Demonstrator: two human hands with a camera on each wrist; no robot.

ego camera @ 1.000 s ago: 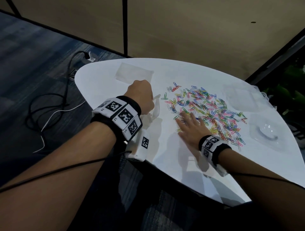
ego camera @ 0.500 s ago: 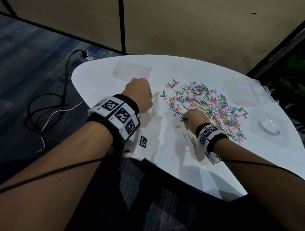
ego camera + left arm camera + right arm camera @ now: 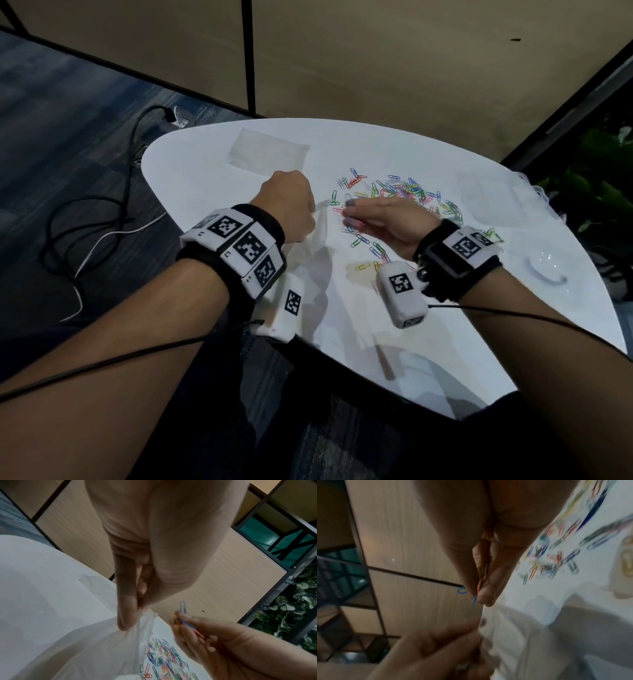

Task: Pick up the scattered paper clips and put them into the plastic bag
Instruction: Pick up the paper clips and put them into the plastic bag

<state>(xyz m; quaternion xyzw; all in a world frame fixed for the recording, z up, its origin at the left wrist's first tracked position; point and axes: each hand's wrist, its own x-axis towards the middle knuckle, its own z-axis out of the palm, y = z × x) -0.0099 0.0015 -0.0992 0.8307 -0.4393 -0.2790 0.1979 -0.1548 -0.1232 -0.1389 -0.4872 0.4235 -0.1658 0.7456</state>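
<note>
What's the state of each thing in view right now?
left hand: pinches the plastic bag's rim
plastic bag: held up, mouth toward the clips
right hand: pinches a few paper clips
held paper clips: lifted, beside the bag
scattered paper clips: loose on the white table

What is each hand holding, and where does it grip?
The left hand pinches the plastic bag at its top edge. The right hand pinches a few paper clips mid-length between its fingers.

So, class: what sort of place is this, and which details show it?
Probably an office or meeting area: beige partition panels with black frames, grey-blue carpet with trailing cables, and a rounded white table.
</note>
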